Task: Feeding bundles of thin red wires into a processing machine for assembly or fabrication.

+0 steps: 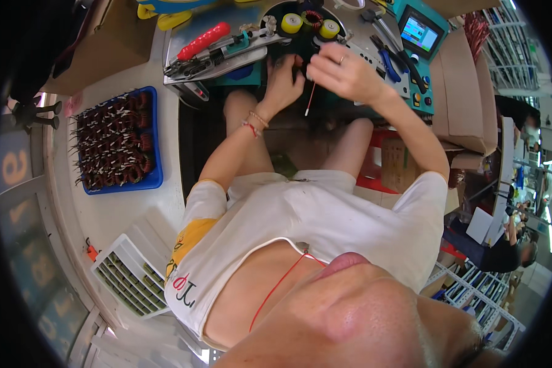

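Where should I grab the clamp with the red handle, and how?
Probably round the middle of its bumpy red handle, from above with the left hand, which is nearer: the handle is long, slanted and uncovered, while metal levers sit along its near side.

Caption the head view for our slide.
Left hand and right hand near a wound ring between yellow rollers; blue tray at left.

Left hand and right hand close together, upper centre, fingers curled, left fingertips hard to judge.
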`<act>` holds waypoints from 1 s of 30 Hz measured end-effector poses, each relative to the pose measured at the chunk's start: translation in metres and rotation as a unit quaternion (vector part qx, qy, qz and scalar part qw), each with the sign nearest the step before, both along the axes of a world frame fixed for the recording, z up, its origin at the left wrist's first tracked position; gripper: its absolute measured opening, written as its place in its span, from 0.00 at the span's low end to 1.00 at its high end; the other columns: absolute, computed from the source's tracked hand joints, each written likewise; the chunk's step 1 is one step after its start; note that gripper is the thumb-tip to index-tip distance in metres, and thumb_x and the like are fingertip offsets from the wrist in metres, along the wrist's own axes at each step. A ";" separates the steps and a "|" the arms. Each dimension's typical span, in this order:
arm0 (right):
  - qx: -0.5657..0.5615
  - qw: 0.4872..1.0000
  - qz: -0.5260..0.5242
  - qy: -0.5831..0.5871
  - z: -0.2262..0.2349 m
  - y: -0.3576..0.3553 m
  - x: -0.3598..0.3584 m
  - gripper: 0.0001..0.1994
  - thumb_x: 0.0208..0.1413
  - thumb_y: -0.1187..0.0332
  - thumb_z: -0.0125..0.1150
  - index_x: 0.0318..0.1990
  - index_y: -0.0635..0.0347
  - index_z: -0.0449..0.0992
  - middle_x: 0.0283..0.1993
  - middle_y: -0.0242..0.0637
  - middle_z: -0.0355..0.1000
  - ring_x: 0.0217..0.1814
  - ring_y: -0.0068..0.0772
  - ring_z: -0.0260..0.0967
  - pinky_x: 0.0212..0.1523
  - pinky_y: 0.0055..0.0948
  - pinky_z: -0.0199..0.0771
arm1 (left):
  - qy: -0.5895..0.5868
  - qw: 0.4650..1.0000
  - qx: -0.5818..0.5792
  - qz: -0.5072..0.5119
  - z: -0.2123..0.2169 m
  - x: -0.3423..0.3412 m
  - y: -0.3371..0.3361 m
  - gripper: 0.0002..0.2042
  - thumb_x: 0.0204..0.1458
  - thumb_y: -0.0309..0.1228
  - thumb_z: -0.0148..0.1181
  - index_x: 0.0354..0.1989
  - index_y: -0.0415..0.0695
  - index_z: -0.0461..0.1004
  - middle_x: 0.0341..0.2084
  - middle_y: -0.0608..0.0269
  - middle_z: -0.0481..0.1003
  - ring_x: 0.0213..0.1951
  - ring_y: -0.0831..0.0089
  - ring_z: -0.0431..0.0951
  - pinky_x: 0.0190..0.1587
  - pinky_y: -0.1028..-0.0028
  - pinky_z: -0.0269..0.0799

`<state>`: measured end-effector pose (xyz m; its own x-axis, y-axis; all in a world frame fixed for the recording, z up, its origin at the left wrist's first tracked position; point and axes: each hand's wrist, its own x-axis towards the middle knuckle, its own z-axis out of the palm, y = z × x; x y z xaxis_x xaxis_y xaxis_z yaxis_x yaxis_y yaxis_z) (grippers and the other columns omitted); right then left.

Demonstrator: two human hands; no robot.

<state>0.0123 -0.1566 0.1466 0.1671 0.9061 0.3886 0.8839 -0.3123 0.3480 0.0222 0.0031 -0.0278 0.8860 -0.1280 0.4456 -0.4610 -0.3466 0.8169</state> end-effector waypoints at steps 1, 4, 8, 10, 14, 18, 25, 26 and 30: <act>0.015 1.000 0.001 -0.007 0.013 0.006 0.008 0.13 0.46 0.73 0.61 0.42 0.60 0.77 0.45 0.37 0.74 0.49 0.40 0.72 0.52 0.38 0.76 | -0.009 0.999 0.041 0.008 0.006 -0.011 0.004 0.19 0.48 0.27 0.58 0.50 0.42 0.68 0.38 0.55 0.75 0.49 0.54 0.73 0.66 0.41 0.47; 0.167 0.969 -0.127 0.131 0.022 0.017 0.039 0.15 0.50 0.73 0.59 0.47 0.55 0.77 0.40 0.38 0.74 0.46 0.45 0.74 0.48 0.38 0.75 | -0.015 0.997 0.077 0.003 0.022 -0.026 0.012 0.22 0.47 0.27 0.59 0.52 0.36 0.65 0.36 0.52 0.75 0.45 0.51 0.73 0.66 0.43 0.50; 0.201 0.901 -0.222 0.315 0.061 0.013 0.078 0.12 0.57 0.63 0.63 0.46 0.55 0.80 0.53 0.43 0.68 0.53 0.43 0.70 0.52 0.35 0.70 | -0.010 0.998 0.068 -0.012 0.032 -0.033 0.008 0.21 0.49 0.27 0.60 0.52 0.38 0.65 0.35 0.54 0.74 0.42 0.51 0.74 0.66 0.46 0.53; 0.207 0.915 -0.182 0.294 0.064 0.025 0.075 0.08 0.58 0.65 0.62 0.41 0.57 0.82 0.49 0.41 0.70 0.50 0.44 0.71 0.50 0.34 0.71 | -0.018 0.997 0.077 -0.008 0.034 -0.030 0.017 0.20 0.49 0.27 0.60 0.51 0.37 0.66 0.33 0.53 0.74 0.40 0.50 0.74 0.62 0.48 0.59; 0.190 0.938 -0.137 0.257 0.058 0.019 0.058 0.11 0.53 0.72 0.62 0.44 0.56 0.80 0.50 0.44 0.71 0.50 0.47 0.70 0.53 0.41 0.69 | 0.117 0.992 0.026 -0.037 0.057 -0.039 0.017 0.12 0.57 0.28 0.57 0.46 0.36 0.69 0.26 0.56 0.74 0.31 0.60 0.76 0.44 0.63 0.72; 0.132 0.972 -0.148 0.129 0.059 0.019 0.039 0.18 0.49 0.75 0.63 0.50 0.53 0.77 0.52 0.45 0.69 0.56 0.48 0.67 0.59 0.48 0.62 | 0.323 0.891 -0.289 -0.135 0.125 -0.066 0.021 0.11 0.67 0.31 0.47 0.41 0.35 0.71 0.24 0.65 0.73 0.24 0.82 0.68 0.28 0.77 0.67; 0.171 0.925 -0.202 0.272 0.068 0.005 0.050 0.22 0.56 0.65 0.62 0.58 0.57 0.71 0.51 0.48 0.68 0.55 0.53 0.66 0.59 0.44 0.63 | -0.209 0.973 0.031 0.093 0.158 -0.043 0.069 0.06 0.53 0.26 0.64 0.33 0.39 0.73 0.35 0.50 0.74 0.37 0.50 0.75 0.39 0.60 0.72; 0.109 0.906 -0.263 0.314 0.068 0.008 0.050 0.22 0.57 0.62 0.62 0.58 0.57 0.71 0.52 0.48 0.68 0.56 0.53 0.65 0.59 0.46 0.62 | -0.280 0.944 0.071 0.160 0.177 -0.032 0.083 0.07 0.51 0.26 0.65 0.31 0.40 0.72 0.36 0.53 0.74 0.38 0.51 0.74 0.40 0.60 0.71; 0.043 0.906 -0.336 0.253 0.026 0.011 0.061 0.17 0.54 0.60 0.63 0.51 0.51 0.76 0.50 0.46 0.70 0.56 0.49 0.68 0.55 0.49 0.63 | -0.165 0.934 0.295 0.119 0.187 0.018 0.132 0.16 0.59 0.41 0.59 0.27 0.40 0.76 0.23 0.52 0.73 0.28 0.53 0.74 0.33 0.64 0.71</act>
